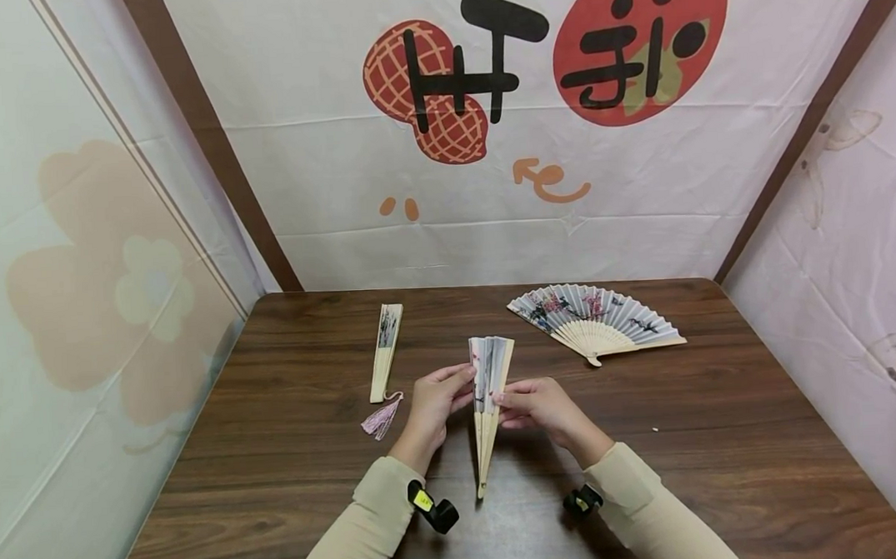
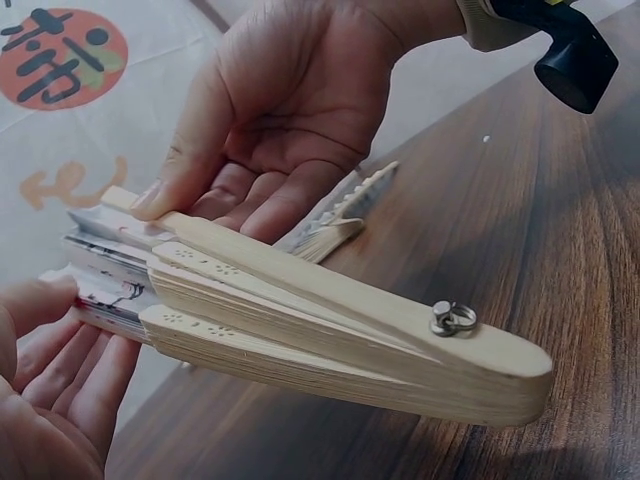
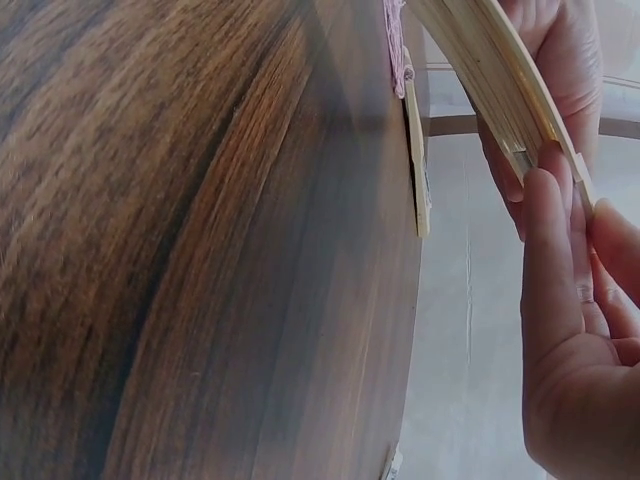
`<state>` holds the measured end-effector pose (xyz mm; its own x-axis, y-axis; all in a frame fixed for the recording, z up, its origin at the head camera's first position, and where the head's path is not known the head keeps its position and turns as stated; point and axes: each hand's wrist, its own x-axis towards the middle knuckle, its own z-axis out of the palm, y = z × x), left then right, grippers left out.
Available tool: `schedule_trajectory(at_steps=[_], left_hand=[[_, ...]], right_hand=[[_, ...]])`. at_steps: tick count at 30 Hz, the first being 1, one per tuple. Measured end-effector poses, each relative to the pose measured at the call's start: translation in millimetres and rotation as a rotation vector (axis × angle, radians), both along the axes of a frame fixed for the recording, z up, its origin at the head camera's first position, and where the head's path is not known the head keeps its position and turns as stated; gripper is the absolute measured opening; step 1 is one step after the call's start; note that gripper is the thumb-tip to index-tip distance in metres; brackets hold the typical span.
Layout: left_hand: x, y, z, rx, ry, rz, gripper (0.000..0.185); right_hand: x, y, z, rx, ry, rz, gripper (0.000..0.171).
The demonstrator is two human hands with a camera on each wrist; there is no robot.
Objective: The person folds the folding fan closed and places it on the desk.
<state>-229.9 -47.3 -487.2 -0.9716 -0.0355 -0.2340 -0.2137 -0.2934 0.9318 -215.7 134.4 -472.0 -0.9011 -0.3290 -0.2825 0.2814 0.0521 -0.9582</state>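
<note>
A nearly folded hand fan (image 1: 486, 394) stands between my two hands, its pale wooden ribs narrowing toward me and its printed leaf slightly spread. My left hand (image 1: 440, 405) pinches the leaf's left edge between thumb and fingers. On the other side, my right hand (image 1: 541, 409) grips the right outer rib, thumb in front. In the left wrist view a metal rivet with a small ring (image 2: 452, 318) shows at the fan's narrow end. The ribs (image 3: 500, 80) also appear in the right wrist view, right-hand fingertips against them.
A folded fan (image 1: 385, 356) with a pink tassel (image 1: 382, 417) lies on the table to the left. At the back right lies a spread fan (image 1: 600, 319) with a flower print. A brown wooden table (image 1: 292, 486) carries them, backed by a printed cloth wall (image 1: 323, 168).
</note>
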Motion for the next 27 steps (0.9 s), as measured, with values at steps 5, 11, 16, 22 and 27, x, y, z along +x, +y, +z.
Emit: schedule_trajectory(at_steps=[5, 11, 16, 22, 27], left_hand=[[0.8, 0.2, -0.8, 0.007, -0.004, 0.003, 0.032], [2.1, 1.4, -1.8, 0.009, 0.005, 0.003, 0.03], [3.1, 3.2, -2.0, 0.008, 0.014, -0.013, 0.029], [3.2, 4.4, -2.3, -0.022, 0.016, -0.038, 0.036], [3.3, 5.1, -0.8, -0.043, 0.016, -0.07, 0.038]], right_hand=[[0.2, -0.5, 0.8, 0.004, 0.007, 0.014, 0.028], [1.1, -0.7, 1.2, 0.007, 0.013, 0.027, 0.032], [1.5, -1.3, 1.3, 0.006, 0.013, 0.033, 0.031], [1.9, -1.6, 1.0, 0.007, 0.009, 0.028, 0.03], [1.3, -1.8, -0.6, 0.015, 0.019, 0.029, 0.031]])
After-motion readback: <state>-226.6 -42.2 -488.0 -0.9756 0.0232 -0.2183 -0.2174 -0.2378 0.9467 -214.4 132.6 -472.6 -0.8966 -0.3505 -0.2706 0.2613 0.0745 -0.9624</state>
